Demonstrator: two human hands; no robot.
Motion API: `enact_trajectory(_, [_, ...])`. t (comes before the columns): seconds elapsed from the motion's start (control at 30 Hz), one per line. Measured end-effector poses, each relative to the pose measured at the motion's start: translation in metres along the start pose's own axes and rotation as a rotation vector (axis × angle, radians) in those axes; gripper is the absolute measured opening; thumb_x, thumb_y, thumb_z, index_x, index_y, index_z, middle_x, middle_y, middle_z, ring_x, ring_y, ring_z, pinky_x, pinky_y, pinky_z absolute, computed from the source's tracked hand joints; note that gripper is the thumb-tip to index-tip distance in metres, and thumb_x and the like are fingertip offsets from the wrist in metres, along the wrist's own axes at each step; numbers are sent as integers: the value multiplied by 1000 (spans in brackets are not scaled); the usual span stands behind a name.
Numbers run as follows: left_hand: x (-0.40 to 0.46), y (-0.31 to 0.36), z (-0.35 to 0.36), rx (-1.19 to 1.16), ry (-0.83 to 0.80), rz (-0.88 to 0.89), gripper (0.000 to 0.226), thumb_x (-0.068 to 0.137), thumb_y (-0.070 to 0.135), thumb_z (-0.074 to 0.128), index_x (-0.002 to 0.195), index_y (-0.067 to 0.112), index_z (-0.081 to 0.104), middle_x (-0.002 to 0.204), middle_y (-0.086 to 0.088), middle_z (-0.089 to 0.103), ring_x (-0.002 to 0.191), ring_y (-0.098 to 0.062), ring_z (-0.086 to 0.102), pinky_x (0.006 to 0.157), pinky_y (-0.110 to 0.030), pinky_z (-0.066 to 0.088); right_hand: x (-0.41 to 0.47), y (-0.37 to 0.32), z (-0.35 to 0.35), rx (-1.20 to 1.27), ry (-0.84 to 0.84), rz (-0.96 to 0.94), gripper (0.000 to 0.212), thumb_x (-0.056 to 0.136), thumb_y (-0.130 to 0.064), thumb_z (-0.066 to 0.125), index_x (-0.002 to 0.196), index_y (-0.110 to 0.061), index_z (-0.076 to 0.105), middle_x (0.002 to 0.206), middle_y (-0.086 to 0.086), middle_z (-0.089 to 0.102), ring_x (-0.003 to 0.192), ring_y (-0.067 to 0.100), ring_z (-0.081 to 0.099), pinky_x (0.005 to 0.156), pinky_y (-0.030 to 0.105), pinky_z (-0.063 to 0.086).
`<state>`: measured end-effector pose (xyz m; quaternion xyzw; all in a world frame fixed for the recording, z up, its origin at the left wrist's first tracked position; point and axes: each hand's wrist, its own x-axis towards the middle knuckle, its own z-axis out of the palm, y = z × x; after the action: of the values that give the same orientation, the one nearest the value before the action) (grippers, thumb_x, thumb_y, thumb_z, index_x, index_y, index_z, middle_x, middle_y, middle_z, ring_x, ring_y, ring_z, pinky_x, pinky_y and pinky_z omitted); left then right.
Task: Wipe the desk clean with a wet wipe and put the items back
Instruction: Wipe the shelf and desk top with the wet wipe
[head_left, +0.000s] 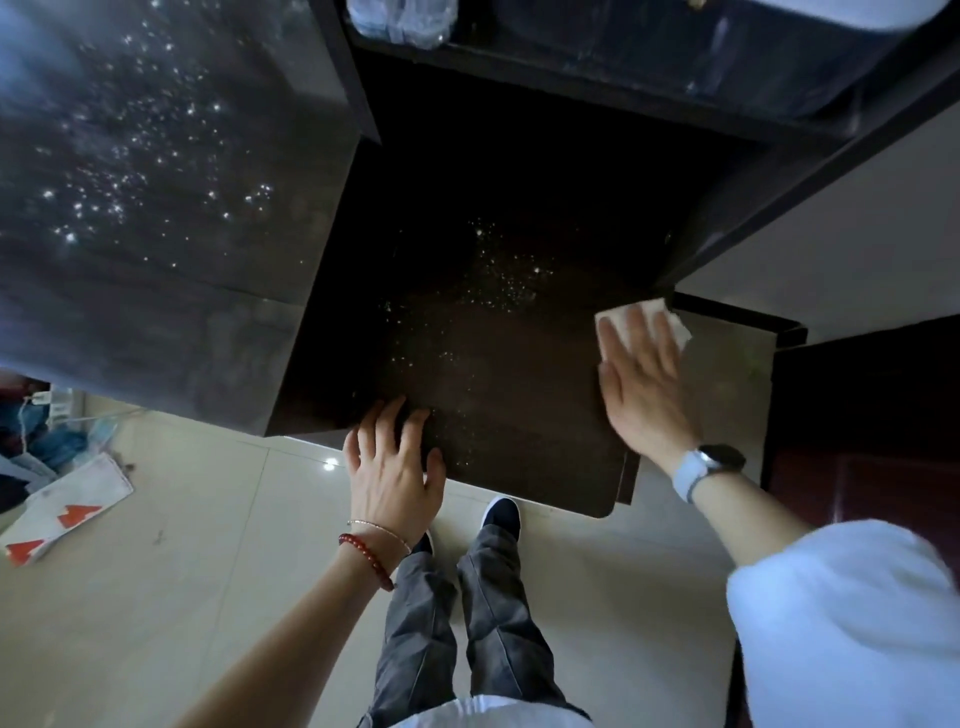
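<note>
Dark brown desk (498, 374), surface dusted with scattered pale specks, densest near its middle. Wet wipe (670, 319): white, folded, lying flat at the desk's right edge, beside the dark upright panel (779, 171) of the shelf unit. Right hand (644, 384): fingers straight and together, laid flat over the wipe and pressing it to the desk; nothing gripped or pinched. Wrist carries a watch (719, 460) with a dark face on a pale strap; white sleeve (841, 623) on the upper arm. Left hand (392, 467): fingers spread and slightly bent, tips resting on the desk's near edge, holding nothing. Left wrist bears a red bead bracelet (366, 561) and a thin chain. Large dark side panel (156, 208) at left, glossy, with bright glints. Clear plastic wrapping (400, 21) on a shelf at top, contents unclear. Pale tiled floor (208, 571) below; grey trousers (467, 623) and dark shoes visible. White paper with red shapes (67, 509) lies on the floor at left.
</note>
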<state>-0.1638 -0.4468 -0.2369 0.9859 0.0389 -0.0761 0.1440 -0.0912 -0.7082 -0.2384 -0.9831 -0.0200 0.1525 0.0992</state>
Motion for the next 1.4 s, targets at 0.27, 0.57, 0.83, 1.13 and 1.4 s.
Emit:
enact_trajectory(0.27, [4, 11, 1, 2, -30, -63, 52, 76, 37, 34, 117, 11, 50, 125, -23, 51, 117, -33, 31, 96, -57, 35, -21, -20, 15, 92, 66, 103, 58, 92, -35, 22, 141, -4, 26, 150, 23, 19, 139, 45, 4, 115, 53, 14])
enact_trajectory(0.57, [1, 8, -5, 17, -110, -35, 56, 79, 38, 31, 125, 11, 49, 132, -22, 49, 123, -41, 36, 101, -54, 31, -107, -12, 30, -42, -102, -225, 51, 95, -31, 26, 142, -13, 28, 148, 19, 30, 139, 39, 13, 115, 46, 12])
enact_trajectory(0.83, [-7, -10, -8, 62, -115, 100, 51, 84, 32, 33, 128, 9, 45, 134, -24, 47, 125, -41, 41, 103, -53, 30, 50, -51, -5, 42, 4, 4, 54, 97, -36, 25, 146, -23, 6, 156, 11, -8, 140, 35, -16, 115, 45, -7])
enact_trajectory(1.13, [-3, -30, -11, 37, -63, 81, 51, 85, 34, 37, 122, 2, 51, 129, -25, 51, 121, -33, 37, 96, -49, 43, -24, -90, 29, -100, -147, -687, 54, 93, -42, 25, 143, -20, 23, 153, 10, 18, 141, 38, 2, 116, 48, 1])
enact_trajectory(1.4, [-3, -34, -10, 4, -54, 77, 47, 86, 32, 38, 123, 7, 51, 129, -23, 52, 117, -39, 49, 94, -49, 44, 107, -61, -22, 79, -50, 91, 54, 98, -39, 17, 146, -23, -4, 155, 6, -15, 139, 33, -21, 113, 43, -13])
